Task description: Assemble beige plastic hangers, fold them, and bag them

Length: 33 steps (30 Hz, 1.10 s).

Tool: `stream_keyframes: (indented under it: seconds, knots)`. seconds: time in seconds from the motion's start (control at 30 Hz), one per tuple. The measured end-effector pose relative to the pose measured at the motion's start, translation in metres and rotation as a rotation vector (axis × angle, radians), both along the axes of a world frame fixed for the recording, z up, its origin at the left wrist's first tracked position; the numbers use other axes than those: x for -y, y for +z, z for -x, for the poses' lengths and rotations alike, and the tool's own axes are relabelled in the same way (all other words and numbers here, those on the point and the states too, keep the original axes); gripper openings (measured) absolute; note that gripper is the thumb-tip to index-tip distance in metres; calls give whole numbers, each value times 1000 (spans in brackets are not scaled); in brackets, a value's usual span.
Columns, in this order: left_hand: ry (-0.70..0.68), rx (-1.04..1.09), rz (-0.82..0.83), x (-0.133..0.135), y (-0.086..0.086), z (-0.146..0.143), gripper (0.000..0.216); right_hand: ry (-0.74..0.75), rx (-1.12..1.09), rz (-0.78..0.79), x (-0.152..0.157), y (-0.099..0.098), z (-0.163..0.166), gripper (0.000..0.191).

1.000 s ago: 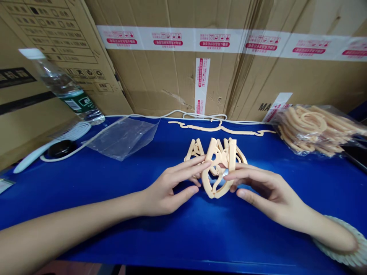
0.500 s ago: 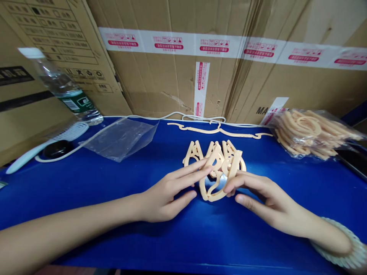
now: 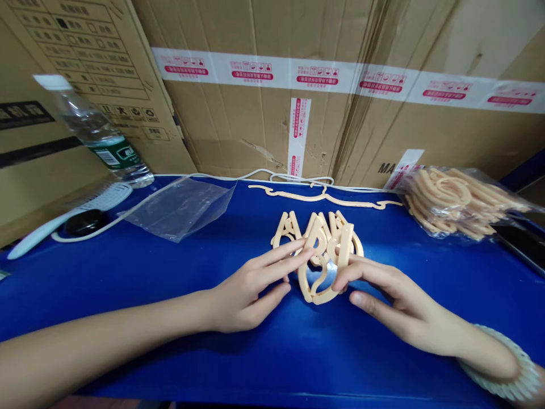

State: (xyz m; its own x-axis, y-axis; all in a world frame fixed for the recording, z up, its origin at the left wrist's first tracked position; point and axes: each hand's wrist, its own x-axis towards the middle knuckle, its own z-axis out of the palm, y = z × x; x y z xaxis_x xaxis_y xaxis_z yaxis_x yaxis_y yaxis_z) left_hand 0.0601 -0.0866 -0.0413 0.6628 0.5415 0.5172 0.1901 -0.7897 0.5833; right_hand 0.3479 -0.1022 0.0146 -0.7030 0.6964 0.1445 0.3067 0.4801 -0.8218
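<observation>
A beige folding clothes hanger [image 3: 326, 295], its arms folded up into a rounded shape, is between my two hands at the table's middle. My left hand [image 3: 255, 284] presses its outstretched fingertips on the hanger's left arm, thumb apart below. On the other side, my right hand [image 3: 395, 301] has bent fingers against the right arm, its thumb also standing off. Just behind it, partly covered, lie several more folded hangers [image 3: 288, 227]. Farther back an unfolded hanger [image 3: 302, 196] lies stretched out, hook toward the cardboard.
Bagged beige hangers [image 3: 451, 199] lie at the right, beside a dark flat object [image 3: 523, 244]. At the left are a flattened clear bag [image 3: 179, 207], a water bottle [image 3: 102, 136], a pale brush [image 3: 97, 199] and a black oval object [image 3: 86, 222]. Cardboard [image 3: 238, 130] stands behind a white cable [image 3: 259, 172].
The view has shifted slightly. Both hands keep their places on the folded hanger, which has moved very little; its right arm sits slightly farther left.
</observation>
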Motion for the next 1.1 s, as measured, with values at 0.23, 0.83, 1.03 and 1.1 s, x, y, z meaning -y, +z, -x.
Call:
stream_keyframes:
  seconds: [0.23, 0.83, 1.03, 1.1]
  knots:
    - [-37, -10, -49, 1, 2, 0, 70, 28, 23, 18, 1, 1, 1, 19]
    - [151, -24, -30, 7, 5, -1, 49, -428, 267, -74, -55, 18, -66, 43]
    - [142, -176, -95, 6, 4, 1, 43, -299, 545, -111, -57, 9, -80, 69]
    - [119, -234, -126, 6, 4, 1, 44, -280, 562, -112, -55, 8, -80, 71]
